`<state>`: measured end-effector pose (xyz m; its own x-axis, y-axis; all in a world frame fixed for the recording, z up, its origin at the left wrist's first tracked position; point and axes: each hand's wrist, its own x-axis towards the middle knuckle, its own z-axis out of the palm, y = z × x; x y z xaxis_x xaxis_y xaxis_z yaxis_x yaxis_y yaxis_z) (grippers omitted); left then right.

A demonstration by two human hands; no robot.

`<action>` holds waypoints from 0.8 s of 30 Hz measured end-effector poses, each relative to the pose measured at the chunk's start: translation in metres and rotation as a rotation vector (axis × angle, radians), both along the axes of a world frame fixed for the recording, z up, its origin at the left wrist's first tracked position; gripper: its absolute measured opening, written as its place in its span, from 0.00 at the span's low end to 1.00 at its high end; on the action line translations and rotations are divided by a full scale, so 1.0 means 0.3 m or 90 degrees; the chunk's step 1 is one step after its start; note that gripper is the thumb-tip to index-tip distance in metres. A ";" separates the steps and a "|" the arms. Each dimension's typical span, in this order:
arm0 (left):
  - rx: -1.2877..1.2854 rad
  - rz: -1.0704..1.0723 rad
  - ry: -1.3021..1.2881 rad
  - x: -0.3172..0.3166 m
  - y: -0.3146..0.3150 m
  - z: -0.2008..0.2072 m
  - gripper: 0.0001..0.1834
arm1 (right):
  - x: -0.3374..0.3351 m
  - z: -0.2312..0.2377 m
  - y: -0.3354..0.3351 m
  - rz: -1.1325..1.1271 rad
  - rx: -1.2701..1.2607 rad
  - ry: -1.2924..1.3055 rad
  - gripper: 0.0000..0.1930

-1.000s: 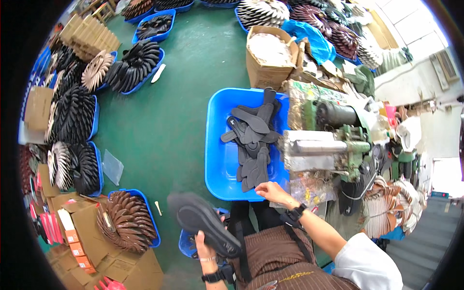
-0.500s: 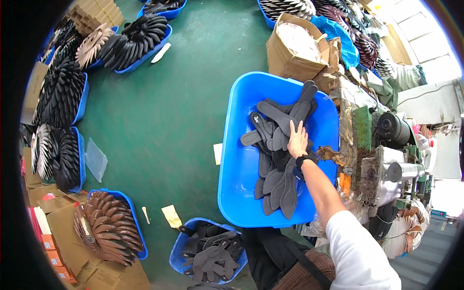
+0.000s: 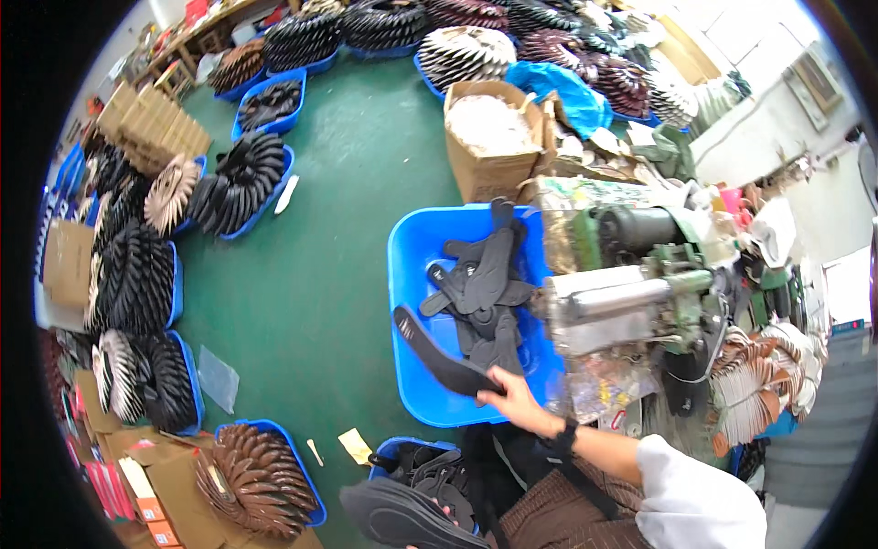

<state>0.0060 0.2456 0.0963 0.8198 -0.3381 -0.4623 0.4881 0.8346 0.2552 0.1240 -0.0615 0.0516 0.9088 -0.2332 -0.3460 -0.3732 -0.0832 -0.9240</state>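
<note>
My right hand [image 3: 518, 401] pinches one end of a dark insole [image 3: 441, 360], holding it up over the near part of a large blue tub [image 3: 397, 274]. Inside that tub lies a loose heap of black insoles [image 3: 485, 279]. At the lower edge, my left hand [image 3: 448, 514] shows only a few fingertips, closed round a stack of dark insoles [image 3: 398, 514]. The rest of that hand is hidden by the stack. Behind it sits a smaller blue tub [image 3: 402, 443] of black insoles, partly covered.
Right of the large tub stands a green machine with metal rollers [image 3: 617, 297]. A cardboard box [image 3: 494, 165] stands beyond the tub. Blue tubs of fanned insoles line the left, including a brown batch [image 3: 261, 480]. A clear plastic sheet [image 3: 219, 379] lies on the green floor [image 3: 311, 274].
My right hand has come up from the heap toward me, now gripping an insole. My left hand's fingers and the stack have entered at the bottom. The view has shifted, showing more background.
</note>
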 end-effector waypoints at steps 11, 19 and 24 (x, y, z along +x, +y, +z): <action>0.051 -0.445 -0.194 0.403 -0.349 0.370 0.51 | -0.614 0.384 -0.139 -0.347 0.438 -0.008 0.19; 0.196 -0.486 -0.227 0.359 -0.532 0.356 0.43 | -0.386 0.468 -0.282 -0.396 0.520 -0.054 0.20; 0.430 -0.468 -0.430 0.349 -0.644 0.399 0.36 | -0.309 0.648 -0.067 -0.190 -0.078 -0.087 0.34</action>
